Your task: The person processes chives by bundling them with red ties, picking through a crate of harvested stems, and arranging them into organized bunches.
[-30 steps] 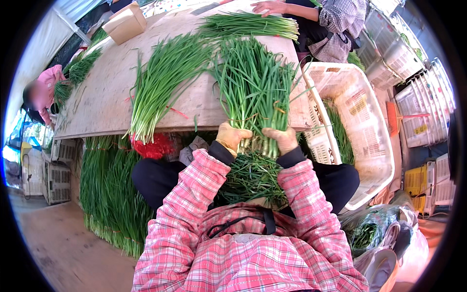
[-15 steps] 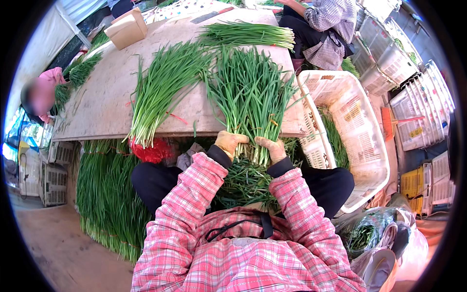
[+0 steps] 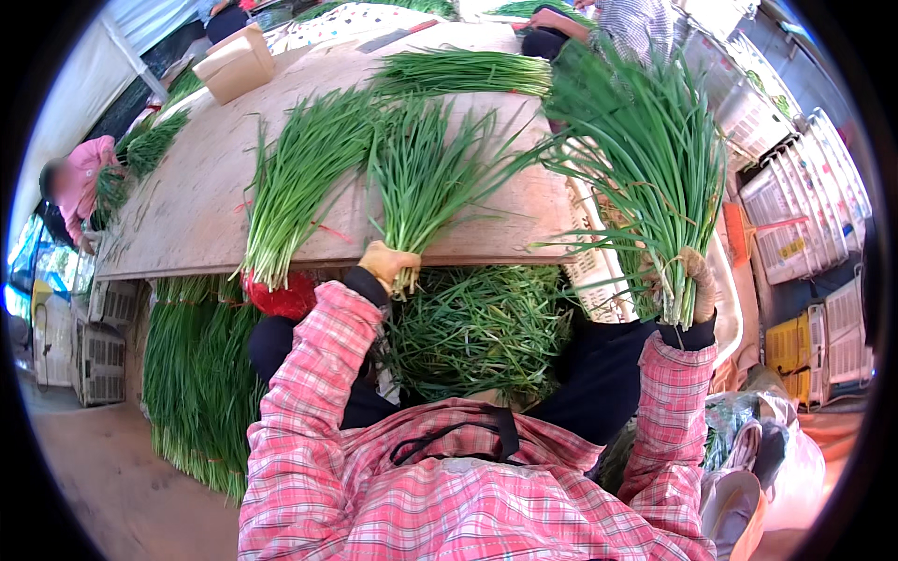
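My left hand (image 3: 388, 265), in a tan glove, is closed round the pale stems of a bunch of garlic chives (image 3: 421, 173) whose leaves lie on the board's near edge. On the right, my gloved right hand (image 3: 698, 285) grips the stem ends of a larger bunch of chives (image 3: 645, 154), held up over the white plastic crate (image 3: 596, 280) and hiding much of it. Another bunch of chives (image 3: 304, 178) rests on the wooden board (image 3: 178, 220) to the left. Farther back lies a sideways bunch (image 3: 468, 72). Loose leaves (image 3: 486, 327) are heaped between my legs.
Tied chives (image 3: 201, 374) stand packed under the board at left, near a red plastic bundle (image 3: 281, 295). A cardboard box (image 3: 236, 65) and a knife (image 3: 398, 35) are on the board. Co-workers sit at the far left and far right. Stacked crates (image 3: 795, 215) line the right side.
My hands have moved apart, splitting the chives between them. The right hand has swung right and raised its bunch over the crate; the left has shifted slightly left.
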